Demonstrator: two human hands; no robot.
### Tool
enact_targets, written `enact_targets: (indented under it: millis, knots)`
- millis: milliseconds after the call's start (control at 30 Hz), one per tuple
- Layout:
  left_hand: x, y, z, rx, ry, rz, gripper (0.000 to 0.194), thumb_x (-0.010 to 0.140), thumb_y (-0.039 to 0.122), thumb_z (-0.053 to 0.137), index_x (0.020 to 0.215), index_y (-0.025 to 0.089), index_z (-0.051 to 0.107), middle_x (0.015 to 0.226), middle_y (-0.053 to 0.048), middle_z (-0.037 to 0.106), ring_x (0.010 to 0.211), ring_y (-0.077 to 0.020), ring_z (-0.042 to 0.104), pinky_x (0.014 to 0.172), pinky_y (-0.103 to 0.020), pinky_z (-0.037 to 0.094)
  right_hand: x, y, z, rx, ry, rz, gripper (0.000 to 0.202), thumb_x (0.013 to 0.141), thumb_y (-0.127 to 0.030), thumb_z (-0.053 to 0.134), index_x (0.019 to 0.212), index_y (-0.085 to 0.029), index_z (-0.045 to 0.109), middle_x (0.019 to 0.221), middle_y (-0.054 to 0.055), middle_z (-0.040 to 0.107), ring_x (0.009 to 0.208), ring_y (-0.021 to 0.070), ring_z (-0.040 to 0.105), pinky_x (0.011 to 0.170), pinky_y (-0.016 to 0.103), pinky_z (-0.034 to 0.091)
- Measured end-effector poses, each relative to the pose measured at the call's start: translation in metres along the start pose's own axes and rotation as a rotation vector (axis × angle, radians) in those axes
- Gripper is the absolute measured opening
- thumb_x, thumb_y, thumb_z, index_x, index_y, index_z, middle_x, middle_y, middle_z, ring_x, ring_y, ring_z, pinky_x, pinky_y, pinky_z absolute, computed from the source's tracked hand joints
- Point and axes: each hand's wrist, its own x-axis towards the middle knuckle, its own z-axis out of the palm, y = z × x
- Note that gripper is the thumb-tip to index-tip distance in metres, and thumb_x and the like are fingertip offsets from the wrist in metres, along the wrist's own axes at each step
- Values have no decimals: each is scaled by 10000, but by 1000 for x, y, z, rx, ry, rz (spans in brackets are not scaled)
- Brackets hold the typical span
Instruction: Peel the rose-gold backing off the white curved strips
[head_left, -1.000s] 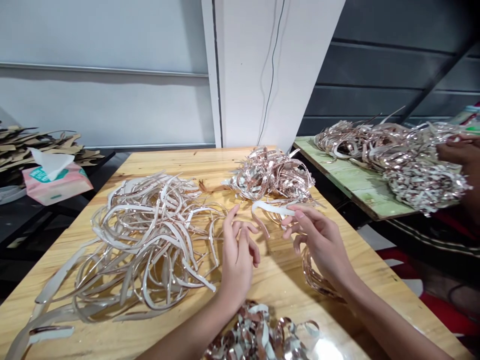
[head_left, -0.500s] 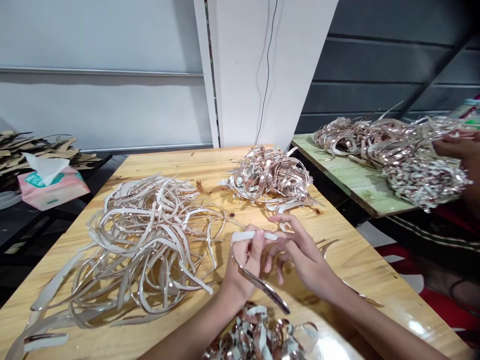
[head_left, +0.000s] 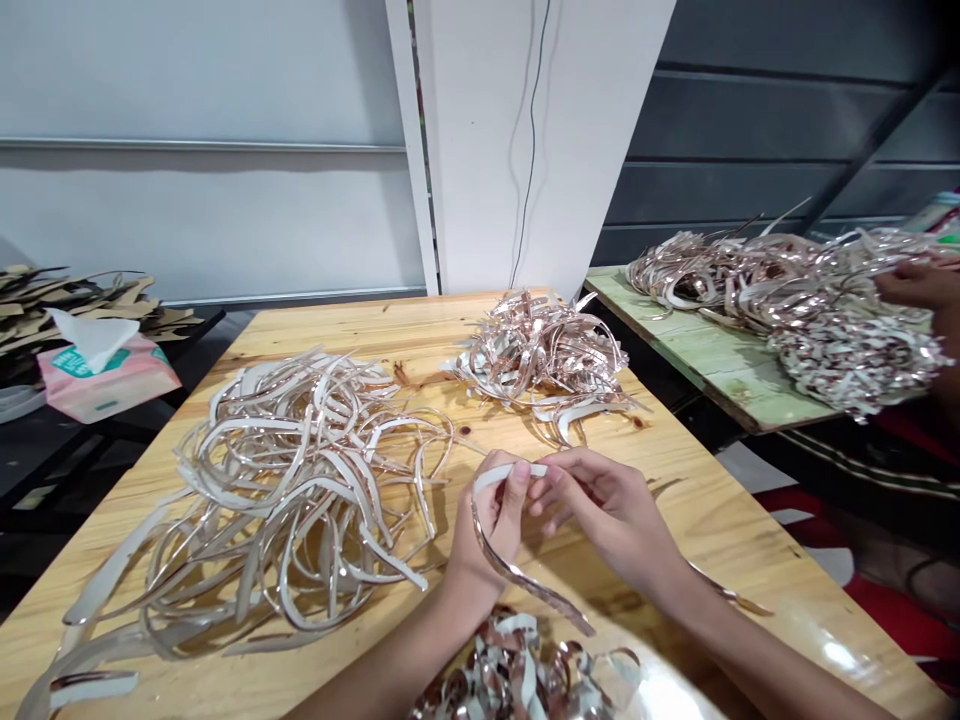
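Observation:
A narrow strip (head_left: 491, 478), white on one face and shiny rose gold on the other, is pinched between the thumb and fingers of my left hand (head_left: 491, 520). Its long tail curls down past the wrist. My right hand (head_left: 604, 500) grips the strip's short end between thumb and index finger, close beside the left thumb. Below my hands lies a heap of short curled strip pieces (head_left: 525, 665), partly cut off by the frame's bottom. To the left spreads a large tangle of long strips (head_left: 300, 490).
Another pile of shiny strips (head_left: 544, 350) sits at the back of the wooden table (head_left: 352, 320). A tissue pack (head_left: 109, 385) is at left, near brown scraps (head_left: 112, 300). On a second table (head_left: 731, 370), a co-worker's hand (head_left: 919, 285) is by more strips.
My right hand has closed from loosely spread fingers into a pinch on the strip's end and moved nearer my left hand. The strip's tail has swung slightly right.

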Motion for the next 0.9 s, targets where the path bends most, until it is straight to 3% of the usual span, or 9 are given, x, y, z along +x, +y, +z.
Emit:
enact_targets:
  millis: [233,600,900]
  knots:
    - [1,8,-3,47,-44,241,296,1064,259,482,928,180,733,882,-46,723,853,-183,624,814,-285,470,3,-2,-2,96,153,20,238,791,-379,863,787,-167,754,684,61,781,591,185,750,609,262,655]
    - [2,-2,0,-84,-11,94,315,1057,356,518,1001,168,764,930,-62,741,872,-183,684,798,-264,525,8,0,-2,192,118,35,255,711,-352,938,811,-172,789,738,75,807,631,193,773,625,251,657]
    - [0,-4,1,-164,-16,-46,363,1037,461,523,979,191,759,720,-21,658,688,-160,604,606,-236,478,8,2,-3,191,85,27,182,759,-339,908,814,-191,816,737,72,813,627,179,775,640,232,655]
